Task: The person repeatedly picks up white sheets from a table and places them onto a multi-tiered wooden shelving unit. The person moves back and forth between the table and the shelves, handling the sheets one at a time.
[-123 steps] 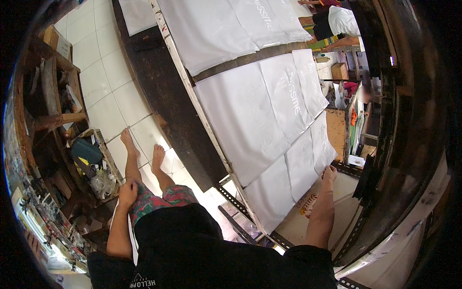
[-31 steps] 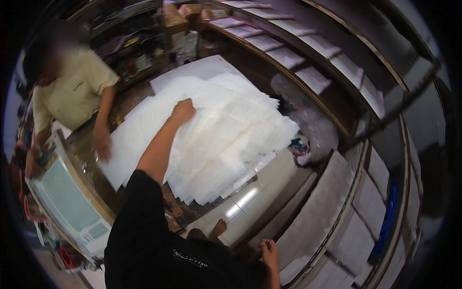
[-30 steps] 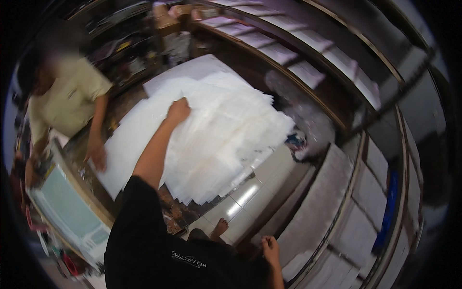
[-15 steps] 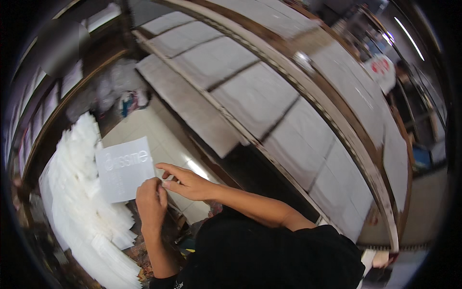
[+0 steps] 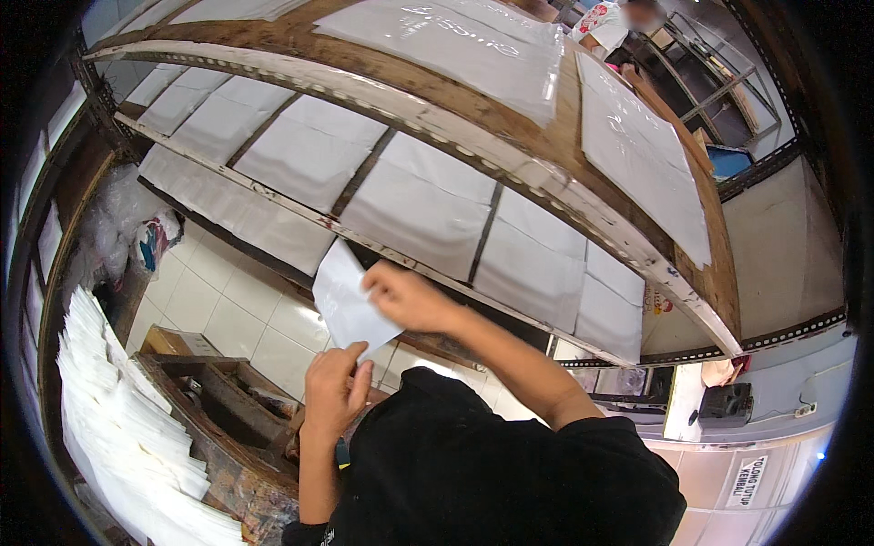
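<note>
A thin white plastic sheet (image 5: 341, 282) stands tilted in front of me, below the lower rack. My left hand (image 5: 335, 391) is closed on its bottom corner, thumb and fingers pinching the edge. Beside the sheet's right edge, my right hand (image 5: 410, 298) is bent at the fingers and smeared by motion; whether it grips the sheet cannot be made out. At the lower left lies a big fanned pile of similar white sheets (image 5: 114, 409), apart from both hands.
Two rack levels cross ahead: white sheets (image 5: 419, 209) lie in rows on the lower, more sheets (image 5: 646, 150) on the upper wooden board. A perforated metal rail (image 5: 510, 155) edges it. A wooden box (image 5: 214, 391) stands left. Another person (image 5: 605, 27) is at the far right.
My view has turned right, toward the racks. Both hands and the sheet have moved away from the pile to the rack's front. The sheet is now tilted, and my right hand is higher beside it.
</note>
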Motion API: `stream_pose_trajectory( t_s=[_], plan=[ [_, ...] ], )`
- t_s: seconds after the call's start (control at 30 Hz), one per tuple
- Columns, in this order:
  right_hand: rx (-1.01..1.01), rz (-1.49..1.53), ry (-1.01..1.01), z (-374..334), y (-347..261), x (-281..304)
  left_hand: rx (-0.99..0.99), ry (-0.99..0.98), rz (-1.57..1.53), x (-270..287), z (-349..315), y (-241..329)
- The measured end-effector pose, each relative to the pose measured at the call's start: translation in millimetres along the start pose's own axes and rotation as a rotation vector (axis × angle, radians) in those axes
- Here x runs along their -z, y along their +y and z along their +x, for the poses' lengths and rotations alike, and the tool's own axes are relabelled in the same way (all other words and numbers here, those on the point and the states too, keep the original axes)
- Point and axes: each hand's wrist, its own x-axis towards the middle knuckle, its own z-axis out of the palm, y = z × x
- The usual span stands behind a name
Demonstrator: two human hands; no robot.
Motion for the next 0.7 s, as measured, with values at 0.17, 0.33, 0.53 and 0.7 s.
stream_pose_trajectory(
  t_s=[0.17,0.33,0.53,0.7],
  plan=[
    [0.02,-0.011,0.398,-70.7,115.8,146.8,0.199,0.207,0.061,-38.7,-5.5,-21.8],
    [-0.349,0.105,0.811,-207.4,186.6,293.1,0.587,0.177,0.017,-115.8,-56.3,-87.6],
    [-0.654,0.197,1.066,-346.1,300.4,418.2,0.807,0.125,-0.048,-270.4,-208.7,-146.3],
    [-0.896,-0.09,0.991,-418.4,348.4,444.6,1.073,-0.024,-0.089,-342.8,-299.0,-124.6]
  ],
)
